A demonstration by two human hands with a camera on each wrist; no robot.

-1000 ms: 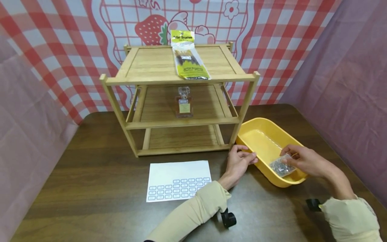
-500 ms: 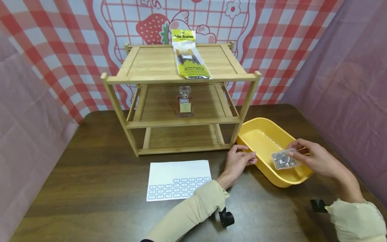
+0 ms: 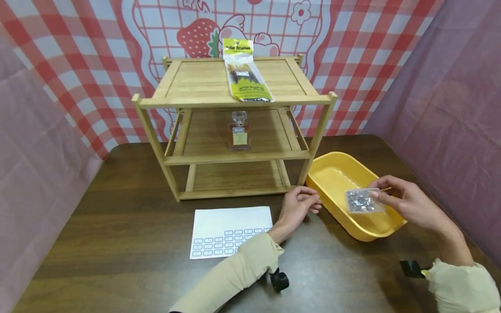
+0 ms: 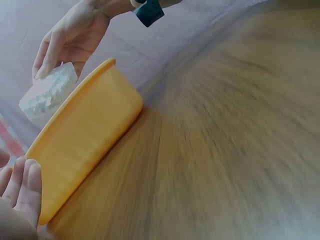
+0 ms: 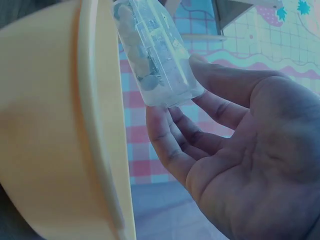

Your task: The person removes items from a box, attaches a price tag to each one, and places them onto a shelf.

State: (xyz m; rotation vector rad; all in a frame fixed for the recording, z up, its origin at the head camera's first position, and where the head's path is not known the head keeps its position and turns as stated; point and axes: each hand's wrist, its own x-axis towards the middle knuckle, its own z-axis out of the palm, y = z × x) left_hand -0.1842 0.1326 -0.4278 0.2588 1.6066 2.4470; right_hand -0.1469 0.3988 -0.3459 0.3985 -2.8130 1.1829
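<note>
The right hand [image 3: 407,202] is pinching a small clear plastic box [image 3: 361,201] filled with little silvery pieces, its fingers [image 5: 200,107] curling round one end of the box while the rest of it is sticking out to the left. The box is hanging in the air above the near part of a yellow tub [image 3: 332,167], clear of the tub's floor and rim. In the right wrist view the box is showing just beside the tub's rim, tilted, with the fingertips wrapped behind it.

The left hand [image 3: 297,206] is resting on the dark wooden tabletop [image 3: 117,226] just left of the tub's near-left corner, its fingers [image 4: 27,187] lying loosely bent and gripping nothing; in the left wrist view they are sitting close against the tub's outer wall, though whether they are touching it cannot be told.

Left of that hand a white sheet printed with small boxes [image 3: 231,232] is lying flat on the tabletop. Behind it, on the far side, a three-tier wooden shelf [image 3: 235,104] is standing. A packet of brushes with a yellow header [image 3: 244,71] is lying on the top tier, and a glass perfume bottle [image 3: 238,130] is standing upright on the middle tier. A red-checked cloth with a strawberry print [image 3: 78,52] is hanging behind the shelf.
</note>
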